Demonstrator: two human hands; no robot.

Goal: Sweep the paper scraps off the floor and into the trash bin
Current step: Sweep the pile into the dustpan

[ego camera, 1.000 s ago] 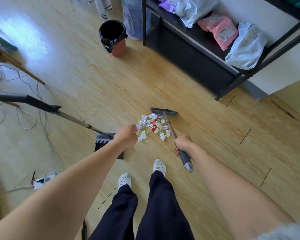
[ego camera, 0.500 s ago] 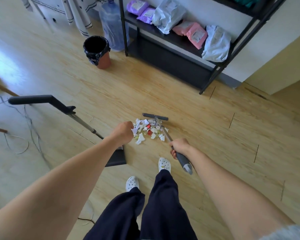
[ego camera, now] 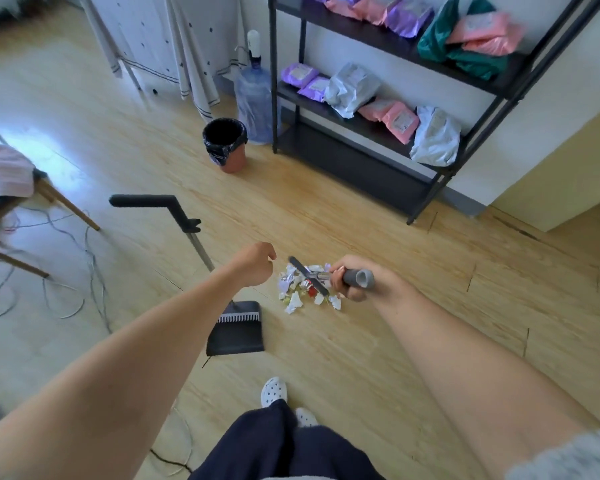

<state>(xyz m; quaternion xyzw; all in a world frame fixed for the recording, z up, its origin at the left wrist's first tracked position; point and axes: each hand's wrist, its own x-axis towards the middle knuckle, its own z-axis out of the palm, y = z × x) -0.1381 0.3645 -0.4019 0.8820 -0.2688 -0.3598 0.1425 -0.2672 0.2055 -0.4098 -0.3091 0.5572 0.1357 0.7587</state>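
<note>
A small heap of white and coloured paper scraps [ego camera: 293, 299] lies on the wooden floor in front of my feet. My right hand [ego camera: 355, 277] grips the grey handle of a broom [ego camera: 362, 278], whose dark head [ego camera: 307, 275] hangs over the heap. My left hand [ego camera: 255, 265] hovers loosely curled and holds nothing, just right of the pole of a standing dustpan [ego camera: 238, 332]. The dustpan's black tray rests on the floor left of the scraps. The trash bin [ego camera: 226, 145], brown with a black liner, stands farther off beside the shelf.
A black metal shelf [ego camera: 378, 133] with bagged parcels lines the right wall. A water jug [ego camera: 257, 105] stands beside the bin. Loose cables [ego camera: 49, 289] and a wooden chair leg [ego camera: 66, 206] lie to the left. My white shoes [ego camera: 274, 393] are below the dustpan.
The camera tilted up, showing more of the room. My right hand lifted the broom handle towards me, so the broom head now sits above the scraps. The left hand stays near the dustpan pole.
</note>
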